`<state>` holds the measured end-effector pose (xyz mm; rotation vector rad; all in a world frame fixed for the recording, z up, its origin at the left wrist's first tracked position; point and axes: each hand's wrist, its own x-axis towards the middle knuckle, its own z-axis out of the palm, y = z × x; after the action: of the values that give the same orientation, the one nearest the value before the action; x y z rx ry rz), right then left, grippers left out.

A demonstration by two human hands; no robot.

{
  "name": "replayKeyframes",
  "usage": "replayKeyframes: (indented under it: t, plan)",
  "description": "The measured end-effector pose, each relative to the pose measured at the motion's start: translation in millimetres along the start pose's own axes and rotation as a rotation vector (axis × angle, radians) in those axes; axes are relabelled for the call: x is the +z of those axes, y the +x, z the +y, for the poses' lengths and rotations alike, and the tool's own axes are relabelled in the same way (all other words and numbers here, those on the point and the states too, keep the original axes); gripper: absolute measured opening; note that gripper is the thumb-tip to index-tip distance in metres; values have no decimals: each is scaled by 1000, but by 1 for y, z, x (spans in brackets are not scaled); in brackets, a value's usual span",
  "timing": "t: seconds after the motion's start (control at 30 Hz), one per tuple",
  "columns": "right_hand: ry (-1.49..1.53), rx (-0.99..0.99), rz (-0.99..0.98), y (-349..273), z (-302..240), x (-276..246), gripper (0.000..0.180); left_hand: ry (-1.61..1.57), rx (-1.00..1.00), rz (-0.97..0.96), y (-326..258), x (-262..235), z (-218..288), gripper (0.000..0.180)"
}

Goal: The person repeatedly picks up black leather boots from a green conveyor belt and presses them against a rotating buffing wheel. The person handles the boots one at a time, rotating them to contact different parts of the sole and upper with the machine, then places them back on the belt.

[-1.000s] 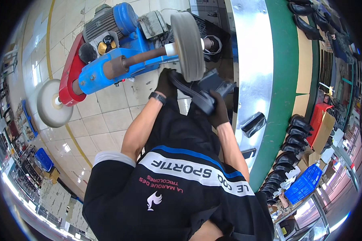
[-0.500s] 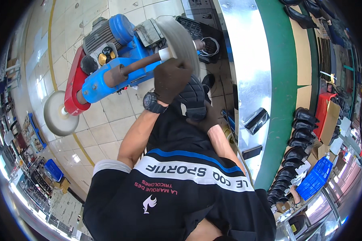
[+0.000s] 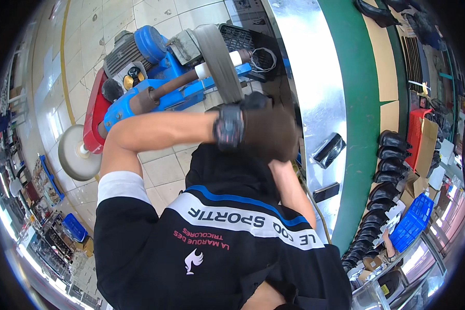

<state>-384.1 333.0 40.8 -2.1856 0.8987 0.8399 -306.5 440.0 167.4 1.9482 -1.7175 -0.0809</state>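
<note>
My left hand (image 3: pixel 269 132) wears a dark brown glove and a black wrist strap. Its forearm crosses in front of my chest, and its back faces the camera just below the grey grinding wheel (image 3: pixel 219 62) of a blue and red machine (image 3: pixel 150 49). A small black piece (image 3: pixel 257 99) pokes out above the glove; what it is cannot be told. My right forearm (image 3: pixel 289 191) rises toward the same spot, and its hand is hidden behind the left glove. My black shirt fills the lower part of the view.
A round buffing disc (image 3: pixel 77 155) sits on the machine's left end. On the right runs a shiny metal bench (image 3: pixel 307 67) with a green edge, bearing two black parts (image 3: pixel 329 150). Beyond it are a row of black shoes (image 3: pixel 392 155), a red crate (image 3: pixel 416 129) and a blue basket (image 3: pixel 413 222).
My left arm has swung up and across my chest, and the glove now covers the black shoe that both hands held at the wheel. The view has tilted closer to the machine.
</note>
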Motion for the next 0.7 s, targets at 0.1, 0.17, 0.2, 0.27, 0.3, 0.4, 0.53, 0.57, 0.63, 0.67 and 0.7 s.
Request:
replayKeyframes:
  t: [0.1,0.17,0.2,0.27,0.3,0.4,0.53,0.57,0.63,0.67,0.7]
  plan:
    - [782,291,-655,-31,-19,-52,36,42,34,-53,-6,-8,62,25]
    - [1194,410,-1088,-44,-14,-71,36,-81,69,553,-39,20,79,29]
    - [1201,330,-1068,-46,-14,-71,36,-64,-249,575,-68,38,81,30]
    - [1213,170,-1010,-48,-13,-67,36,-386,-1383,923,-68,41,86,42]
    - [1224,172,-979,-45,-11,-61,37,-575,-1522,996,-90,75,61,47]
    - [1308,222,-945,-24,-8,-27,39,-1661,-1595,1106,-128,129,3,51]
    - [1462,265,-946,-21,-35,2,35,-1239,-1211,1094,-152,220,-69,51]
    - [1467,277,-910,-20,-43,7,33,-1206,-1169,1158,-150,221,-80,51]
    - [1443,299,-916,-29,-52,13,26,-1162,-1145,1294,-153,223,-84,47]
    - [1398,313,-934,-27,-47,17,25,-1504,-1025,1305,-163,227,-81,43]
    - [1356,329,-950,-24,-37,22,24,-1844,-881,1290,-182,232,-70,40]
